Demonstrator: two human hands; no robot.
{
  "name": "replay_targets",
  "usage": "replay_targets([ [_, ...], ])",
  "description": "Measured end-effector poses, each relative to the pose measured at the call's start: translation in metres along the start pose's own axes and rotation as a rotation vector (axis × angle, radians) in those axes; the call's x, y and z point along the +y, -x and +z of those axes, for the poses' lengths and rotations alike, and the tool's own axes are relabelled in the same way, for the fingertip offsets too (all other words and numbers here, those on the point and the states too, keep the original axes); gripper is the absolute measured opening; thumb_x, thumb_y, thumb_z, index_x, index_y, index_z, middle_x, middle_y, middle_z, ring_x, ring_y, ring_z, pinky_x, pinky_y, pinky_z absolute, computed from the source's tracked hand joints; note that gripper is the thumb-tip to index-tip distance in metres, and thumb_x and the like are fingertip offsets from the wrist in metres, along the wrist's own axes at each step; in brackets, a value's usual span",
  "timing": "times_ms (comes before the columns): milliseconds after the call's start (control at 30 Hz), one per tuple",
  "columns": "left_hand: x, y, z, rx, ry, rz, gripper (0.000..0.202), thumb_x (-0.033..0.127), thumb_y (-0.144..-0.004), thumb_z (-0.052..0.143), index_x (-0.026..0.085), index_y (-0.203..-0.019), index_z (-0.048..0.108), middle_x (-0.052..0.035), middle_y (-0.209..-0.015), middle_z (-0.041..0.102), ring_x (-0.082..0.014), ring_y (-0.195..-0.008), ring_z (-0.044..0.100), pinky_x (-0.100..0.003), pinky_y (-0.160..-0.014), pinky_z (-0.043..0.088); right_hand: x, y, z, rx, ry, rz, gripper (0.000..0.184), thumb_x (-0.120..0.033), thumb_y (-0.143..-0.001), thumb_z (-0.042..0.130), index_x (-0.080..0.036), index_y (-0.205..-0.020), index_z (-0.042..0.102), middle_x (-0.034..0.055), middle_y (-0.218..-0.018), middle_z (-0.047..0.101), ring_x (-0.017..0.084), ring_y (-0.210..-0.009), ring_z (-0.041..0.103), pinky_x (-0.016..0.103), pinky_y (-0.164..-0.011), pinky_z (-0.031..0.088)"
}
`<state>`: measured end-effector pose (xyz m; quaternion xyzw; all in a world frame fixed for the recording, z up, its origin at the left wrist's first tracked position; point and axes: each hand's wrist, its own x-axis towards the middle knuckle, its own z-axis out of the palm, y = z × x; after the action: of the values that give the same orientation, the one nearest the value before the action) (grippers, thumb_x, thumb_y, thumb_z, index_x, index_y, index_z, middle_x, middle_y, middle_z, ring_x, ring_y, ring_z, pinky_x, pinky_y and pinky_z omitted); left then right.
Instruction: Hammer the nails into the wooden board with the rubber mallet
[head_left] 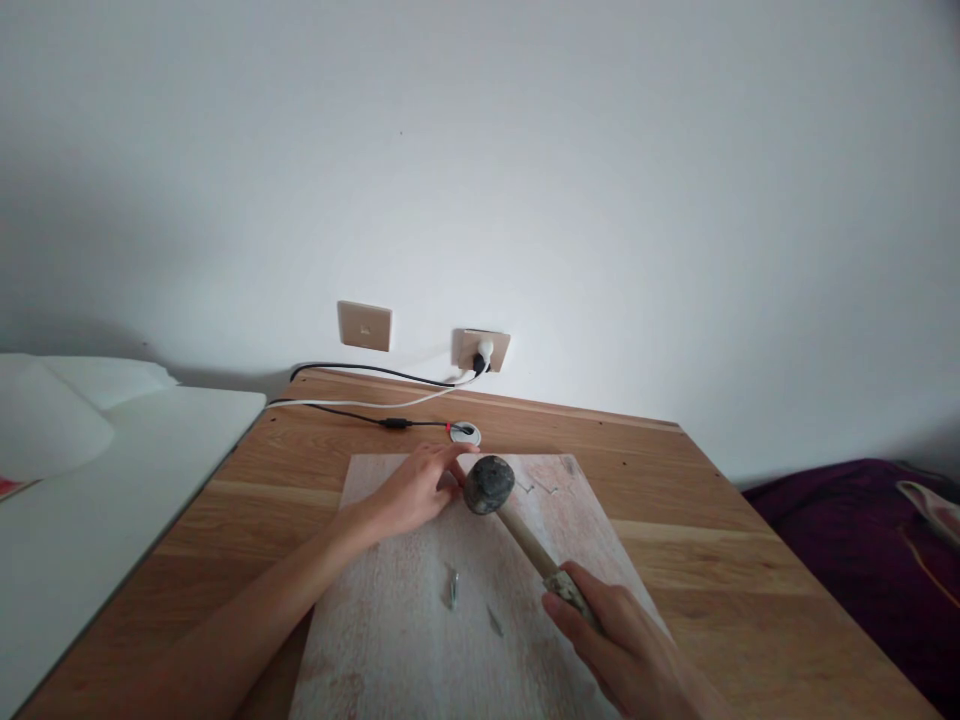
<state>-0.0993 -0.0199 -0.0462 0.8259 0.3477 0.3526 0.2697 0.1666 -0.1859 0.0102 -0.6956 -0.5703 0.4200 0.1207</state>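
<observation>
My right hand (607,625) is wrapped around the grip of a rubber mallet (489,486) with a black head and a light handle. The mallet's head is raised over the far part of a whitewashed wooden board (390,630). Behind that head, my left hand (424,485) rests near the board's far edge, its fingers drawn together. Whatever lies between those fingertips is hidden by the mallet. To the right of the head, several thin nails (551,489) show in a row on the board. A small pile of nails (454,590) lies nearer to me.
The board lies on a wooden tabletop (697,560) against a white wall. Black and white cables (360,403) run along the back to a plug in a wall socket (484,350) and a round cable hole (465,433). A white surface (165,460) adjoins at left; purple cloth (840,540) lies at right.
</observation>
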Motion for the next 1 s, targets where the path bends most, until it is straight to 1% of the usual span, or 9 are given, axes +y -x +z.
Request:
replay_targets([
  [100,0.001,0.000,0.000,-0.006,0.005,0.004,0.069,-0.009,-0.073,0.061,0.026,-0.132,0.064,-0.0014,-0.101,0.078,-0.0247,-0.100,0.073,-0.041,-0.102,0.049,-0.004,0.001,0.000,0.006,-0.011,0.004,0.059,-0.082,-0.093,0.046,-0.027,-0.090,0.068,-0.0008,-0.065,0.059,0.016,-0.050,0.051,0.027,-0.049,0.046],
  [233,0.003,0.000,-0.001,-0.022,0.001,-0.020,0.064,-0.006,-0.078,0.064,0.025,-0.135,0.062,-0.0007,-0.101,0.079,-0.0228,-0.100,0.073,-0.038,-0.102,0.049,-0.009,0.003,-0.002,0.000,0.005,0.020,0.060,-0.082,-0.093,0.044,-0.027,-0.090,0.066,0.0014,-0.073,0.063,0.017,-0.055,0.055,0.024,-0.043,0.041],
  [300,0.003,0.000,-0.002,-0.025,0.001,-0.022,0.062,-0.003,-0.080,0.067,0.024,-0.135,0.062,-0.0006,-0.100,0.079,-0.0225,-0.100,0.074,-0.038,-0.102,0.048,-0.011,0.003,-0.004,-0.017,0.006,0.032,0.060,-0.083,-0.093,0.044,-0.027,-0.093,0.067,0.0023,-0.075,0.064,0.018,-0.056,0.056,0.024,-0.042,0.040],
  [433,0.003,0.000,-0.001,-0.029,0.012,-0.020,0.061,-0.002,-0.081,0.070,0.025,-0.134,0.062,0.0003,-0.095,0.080,-0.0224,-0.097,0.075,-0.038,-0.103,0.048,-0.011,0.002,-0.006,-0.028,0.006,0.017,0.059,-0.081,-0.094,0.044,-0.027,-0.091,0.067,0.0009,-0.066,0.061,0.017,-0.050,0.051,0.027,-0.043,0.042],
  [533,0.003,0.000,-0.001,-0.027,0.002,-0.025,0.061,-0.002,-0.081,0.069,0.025,-0.135,0.062,-0.0008,-0.098,0.080,-0.0230,-0.100,0.074,-0.037,-0.102,0.048,-0.011,0.002,-0.006,-0.039,0.009,0.008,0.059,-0.081,-0.095,0.043,-0.027,-0.090,0.065,-0.0022,-0.061,0.056,0.015,-0.044,0.047,0.025,-0.040,0.039],
  [700,0.003,0.000,-0.001,-0.025,0.001,-0.011,0.060,-0.002,-0.081,0.070,0.025,-0.134,0.062,0.0002,-0.097,0.080,-0.0219,-0.099,0.075,-0.038,-0.104,0.047,-0.010,0.003,-0.005,-0.008,0.012,-0.013,0.059,-0.082,-0.094,0.044,-0.027,-0.089,0.064,-0.0018,-0.066,0.060,0.014,-0.049,0.051,0.022,-0.040,0.038],
  [767,0.004,0.000,-0.002,-0.023,0.003,-0.011,0.060,-0.002,-0.081,0.069,0.025,-0.134,0.063,0.0002,-0.098,0.080,-0.0218,-0.097,0.075,-0.038,-0.103,0.048,-0.010,0.003,-0.004,0.006,0.009,-0.024,0.058,-0.081,-0.094,0.045,-0.027,-0.088,0.065,-0.0023,-0.064,0.059,0.014,-0.047,0.051,0.023,-0.039,0.037],
  [867,0.004,0.000,-0.002,-0.023,0.010,-0.011,0.059,-0.001,-0.082,0.068,0.025,-0.134,0.062,0.0004,-0.097,0.080,-0.0221,-0.096,0.075,-0.038,-0.100,0.050,-0.008,0.001,-0.003,0.018,0.008,-0.026,0.056,-0.079,-0.095,0.046,-0.027,-0.087,0.065,-0.0040,-0.061,0.058,0.013,-0.042,0.048,0.024,-0.042,0.041],
  [1000,0.004,0.001,-0.002,-0.014,0.023,0.003,0.063,-0.001,-0.080,0.069,0.024,-0.137,0.059,-0.0011,-0.100,0.079,-0.0237,-0.102,0.073,-0.039,-0.103,0.049,-0.003,-0.002,0.000,0.065,-0.010,-0.064,0.054,-0.078,-0.095,0.049,-0.027,-0.090,0.067,-0.0045,-0.059,0.057,0.016,-0.048,0.055,0.026,-0.049,0.048],
])
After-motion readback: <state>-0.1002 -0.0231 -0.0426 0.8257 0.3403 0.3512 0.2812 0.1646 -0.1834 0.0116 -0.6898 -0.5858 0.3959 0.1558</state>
